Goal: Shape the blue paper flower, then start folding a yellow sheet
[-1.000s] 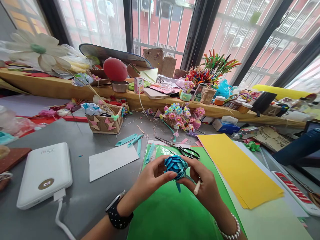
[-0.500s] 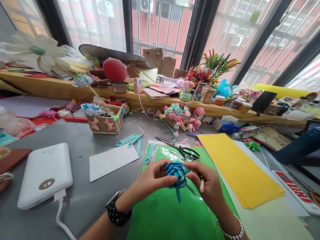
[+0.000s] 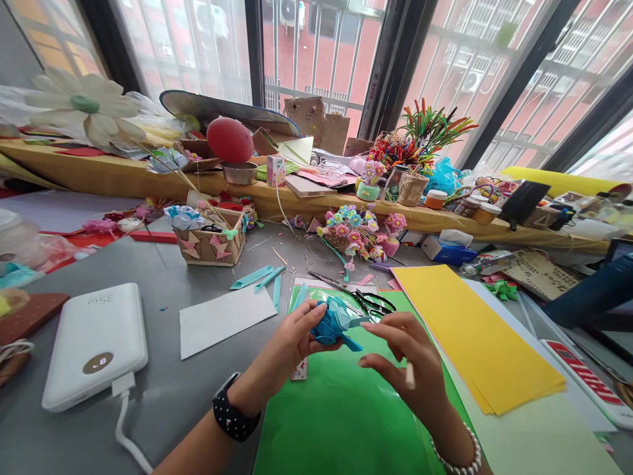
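My left hand [image 3: 297, 336] pinches a blue folded-paper flower [image 3: 330, 324], tipped on its side over the green sheet. Its pointed paper strips stick out toward the right. My right hand [image 3: 401, 349] is just right of the flower, thumb and index finger parted near a strip's tip; whether they touch is hard to tell. A short pale stick [image 3: 410, 375] is tucked in that hand's curled lower fingers, mostly hidden. Under both hands lies the green sheet [image 3: 341, 422]. Black-handled scissors [image 3: 373, 303] rest just beyond the flower.
Left of my hands are a white card [image 3: 227, 321], folded teal paper strips [image 3: 252, 277] and a white power bank [image 3: 96, 343] with a cable. Yellow paper [image 3: 479, 336] lies to the right. Behind stand a cardboard box [image 3: 212, 247] and a bunch of small fuzzy flowers [image 3: 356, 231].
The flower has turned onto its side and shifted slightly left in my left hand. My right hand has drawn off to the right, its thumb and index finger spreading apart.
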Available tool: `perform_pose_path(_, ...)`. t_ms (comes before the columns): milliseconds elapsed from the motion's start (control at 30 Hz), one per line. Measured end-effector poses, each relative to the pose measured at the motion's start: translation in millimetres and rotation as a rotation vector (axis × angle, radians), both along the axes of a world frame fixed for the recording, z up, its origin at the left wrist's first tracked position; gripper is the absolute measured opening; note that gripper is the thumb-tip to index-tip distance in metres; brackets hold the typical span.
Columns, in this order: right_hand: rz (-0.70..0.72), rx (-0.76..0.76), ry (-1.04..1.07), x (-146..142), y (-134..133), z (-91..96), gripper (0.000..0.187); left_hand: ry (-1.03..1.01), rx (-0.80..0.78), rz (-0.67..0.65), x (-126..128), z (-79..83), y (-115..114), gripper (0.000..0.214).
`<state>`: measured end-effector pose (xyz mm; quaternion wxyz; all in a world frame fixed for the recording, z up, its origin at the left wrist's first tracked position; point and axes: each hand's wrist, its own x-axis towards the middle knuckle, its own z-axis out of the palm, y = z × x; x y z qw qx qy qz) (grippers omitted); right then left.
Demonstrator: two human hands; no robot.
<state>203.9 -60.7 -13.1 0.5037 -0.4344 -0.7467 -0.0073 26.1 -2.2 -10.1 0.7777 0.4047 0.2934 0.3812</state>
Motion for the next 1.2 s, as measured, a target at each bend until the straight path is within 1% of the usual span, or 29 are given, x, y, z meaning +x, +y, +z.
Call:
perform_pose_path(67, 0.034, -0.003, -0.031, -3.0, 1.9, -1.1, 0.021, 0.033, -0.017, 0.008, 1.5, -1.9, -0.2, 0.029)
perform_pose_path(167, 0.093, -0.049, -0.003, -6.1, 3.6, -3.7, 0.02, 0.075, -0.028, 0.006, 2.9, -3.6, -0.9, 0.03)
perform_pose_path(233, 0.106, -0.059, 0.018, -6.6, 3.8, -4.3, 0.019, 0.07, -0.026, -0.004, 2.5, -4.6, -0.9, 0.033)
perform_pose_path(300, 0.083, -0.054, 0.031, -6.3, 3.4, -3.7, 0.016, 0.038, -0.003, -0.047, 1.1, -6.8, 0.0, 0.045)
perform_pose_path(367, 0.042, -0.063, 0.054, -5.7, 2.5, -2.2, 0.013, 0.024, 0.058, -0.105, -0.6, -10.6, 1.7, 0.059)
perform_pose_path(400, 0.025, -0.073, 0.067, -5.4, 1.9, -1.5, 0.011, 0.033, 0.101, -0.126, -1.1, -13.0, 2.8, 0.062)
perform_pose_path(467, 0.013, -0.095, 0.093, -5.0, 0.5, -0.1, 0.008, 0.098, 0.186, -0.136, -1.2, -17.2, 4.8, 0.056)
perform_pose_path(567, 0.024, -0.119, 0.121, -4.9, -0.7, 1.2, 0.008, 0.177, 0.257, -0.11, 0.7, -20.0, 6.1, 0.045)
perform_pose_path(667, 0.032, -0.139, 0.139, -5.1, -0.3, 1.6, 0.007, 0.188, 0.304, -0.1, 2.9, -19.3, 6.0, 0.042)
perform_pose_path(733, 0.036, -0.151, 0.142, -5.0, 0.2, 1.5, 0.008, 0.208, 0.343, -0.102, 3.3, -18.8, 6.1, 0.037)
perform_pose_path(867, 0.062, -0.188, 0.119, -3.6, -0.2, 1.1, 0.008, 0.332, 0.441, -0.089, 1.6, -18.7, 6.6, 0.036)
perform_pose_path(933, 0.076, -0.202, 0.1, -2.3, -0.9, 1.0, 0.009, 0.381, 0.463, -0.075, 0.5, -17.5, 6.3, 0.037)
perform_pose_path(1067, 0.096, -0.18, 0.064, -0.7, -0.9, 1.1, 0.023, 0.433, 0.468, -0.067, -0.4, -10.6, 4.7, 0.038)
perform_pose_path(1200, 0.127, -0.123, 0.038, -2.1, 1.8, 2.5, 0.024, 0.493, 0.457, -0.096, -0.4, -4.4, 4.4, 0.041)
